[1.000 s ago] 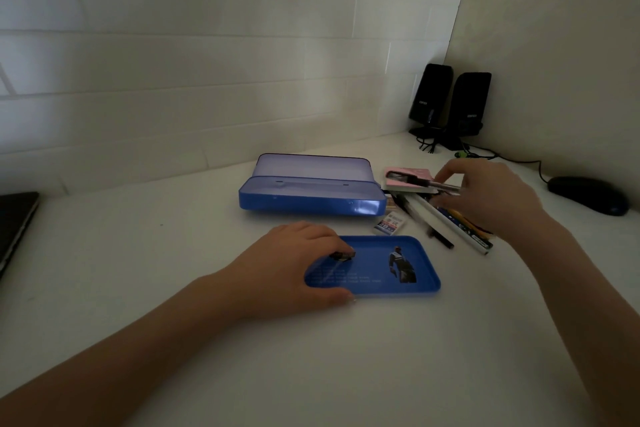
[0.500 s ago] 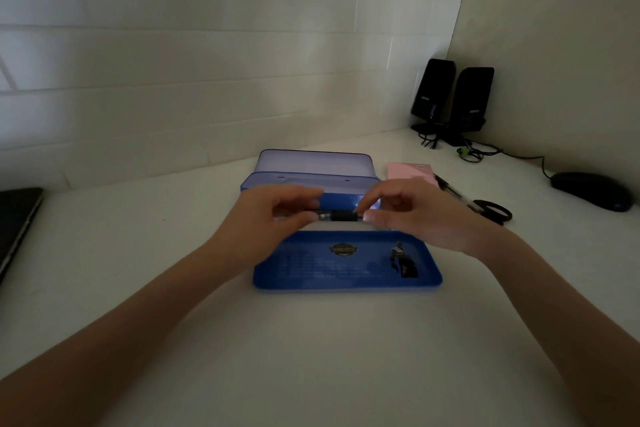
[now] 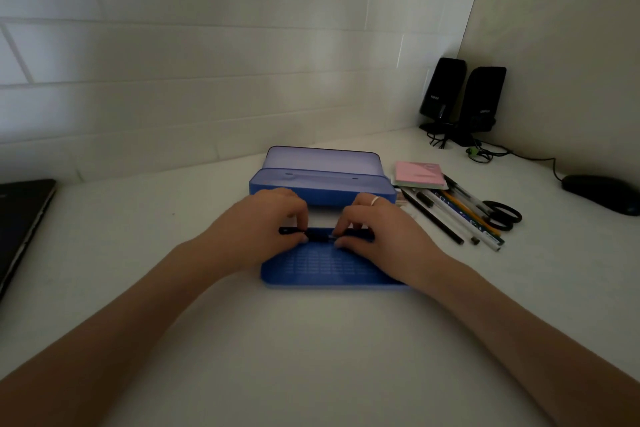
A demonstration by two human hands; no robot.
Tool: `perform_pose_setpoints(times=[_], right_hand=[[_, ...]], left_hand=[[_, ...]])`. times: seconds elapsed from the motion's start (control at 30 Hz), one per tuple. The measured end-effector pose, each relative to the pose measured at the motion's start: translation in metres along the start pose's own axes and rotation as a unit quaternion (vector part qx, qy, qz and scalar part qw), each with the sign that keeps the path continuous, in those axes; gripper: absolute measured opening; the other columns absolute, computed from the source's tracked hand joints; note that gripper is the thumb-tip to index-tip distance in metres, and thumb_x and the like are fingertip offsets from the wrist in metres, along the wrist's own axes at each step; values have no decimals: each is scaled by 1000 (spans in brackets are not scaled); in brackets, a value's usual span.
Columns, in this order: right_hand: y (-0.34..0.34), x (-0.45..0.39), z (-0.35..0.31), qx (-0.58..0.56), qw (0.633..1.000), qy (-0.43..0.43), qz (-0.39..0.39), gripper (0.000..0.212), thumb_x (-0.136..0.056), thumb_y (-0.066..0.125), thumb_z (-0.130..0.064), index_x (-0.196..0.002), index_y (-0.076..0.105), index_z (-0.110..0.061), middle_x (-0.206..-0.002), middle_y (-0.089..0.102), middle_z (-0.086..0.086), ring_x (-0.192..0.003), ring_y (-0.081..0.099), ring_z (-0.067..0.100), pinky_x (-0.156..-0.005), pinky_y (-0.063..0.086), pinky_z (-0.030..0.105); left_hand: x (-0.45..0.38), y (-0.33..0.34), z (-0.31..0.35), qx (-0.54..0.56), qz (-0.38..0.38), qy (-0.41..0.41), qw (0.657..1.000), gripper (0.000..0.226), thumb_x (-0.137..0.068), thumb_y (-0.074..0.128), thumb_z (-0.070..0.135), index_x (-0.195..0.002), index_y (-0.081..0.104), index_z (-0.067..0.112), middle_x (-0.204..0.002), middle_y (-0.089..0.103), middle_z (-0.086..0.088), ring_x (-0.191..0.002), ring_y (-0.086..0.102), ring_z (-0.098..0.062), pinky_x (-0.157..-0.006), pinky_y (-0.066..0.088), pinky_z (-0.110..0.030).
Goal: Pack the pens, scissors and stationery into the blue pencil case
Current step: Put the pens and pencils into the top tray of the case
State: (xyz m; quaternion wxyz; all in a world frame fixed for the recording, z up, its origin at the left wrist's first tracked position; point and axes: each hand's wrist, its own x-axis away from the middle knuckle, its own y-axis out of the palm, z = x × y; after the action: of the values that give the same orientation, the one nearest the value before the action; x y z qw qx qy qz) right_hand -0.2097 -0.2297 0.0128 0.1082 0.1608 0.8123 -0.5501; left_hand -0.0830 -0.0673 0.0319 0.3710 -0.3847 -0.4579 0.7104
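A single wide-angle head view looks forward and down from close above the white table (image 3: pixel 311 340), facing the corner of the white tiled wall (image 3: pixel 207 62).

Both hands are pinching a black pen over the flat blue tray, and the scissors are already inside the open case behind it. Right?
Not quite. The head view shows the scissors still on the desk, right of the case, beside the loose pens. The left hand and right hand do pinch the black pen over the tray.
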Motion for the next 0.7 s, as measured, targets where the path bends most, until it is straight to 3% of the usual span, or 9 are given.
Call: perform_pose_setpoints(times=[0.13,0.23,0.3,0.47,0.57,0.7], right_hand=[[-13,-1,12,29,996,32,73,10,-83,63,-35,-86,66,-26,-85,59,-8,-77,54,8,-69,45,26],[-30,0,33,45,977,145,148,7,-86,62,-30,-82,59,-25,-81,58,-10,-68,50,1,-59,38,19],[-39,1,51,95,959,211,162,7,-86,62,-28,-84,59,-22,-88,62,-3,-73,54,9,-63,41,24],[-48,4,78,110,931,321,135,12,-85,63,-23,-92,69,-14,-97,68,9,-84,61,23,-73,49,33],[-44,3,77,116,925,352,86,18,-85,64,-21,-94,73,-9,-86,70,12,-75,63,24,-67,51,32],[-40,1,71,143,924,347,78,16,-82,64,-21,-78,73,-8,-71,68,11,-62,63,24,-62,57,36]], left_hand=[[2,2,2,10,12,-21,1000,12,-83,63,28,-93,58,24,-91,66,12,-85,60,-9,-81,52,-36],[1,2,4,17,11,-25,999,17,-86,61,25,-103,62,25,-91,64,15,-84,57,-6,-85,51,-30],[0,2,4,25,6,-21,999,17,-85,61,22,-100,67,25,-96,68,11,-87,59,-6,-86,50,-28],[0,4,6,90,15,-27,995,20,-83,64,12,-97,72,22,-95,72,8,-83,62,-3,-80,49,-13],[0,5,6,103,18,-22,994,21,-82,65,10,-97,73,22,-94,72,8,-76,59,3,-73,43,-1],[0,5,7,131,17,-25,991,22,-81,66,7,-97,74,21,-92,72,8,-79,61,3,-74,42,3]])
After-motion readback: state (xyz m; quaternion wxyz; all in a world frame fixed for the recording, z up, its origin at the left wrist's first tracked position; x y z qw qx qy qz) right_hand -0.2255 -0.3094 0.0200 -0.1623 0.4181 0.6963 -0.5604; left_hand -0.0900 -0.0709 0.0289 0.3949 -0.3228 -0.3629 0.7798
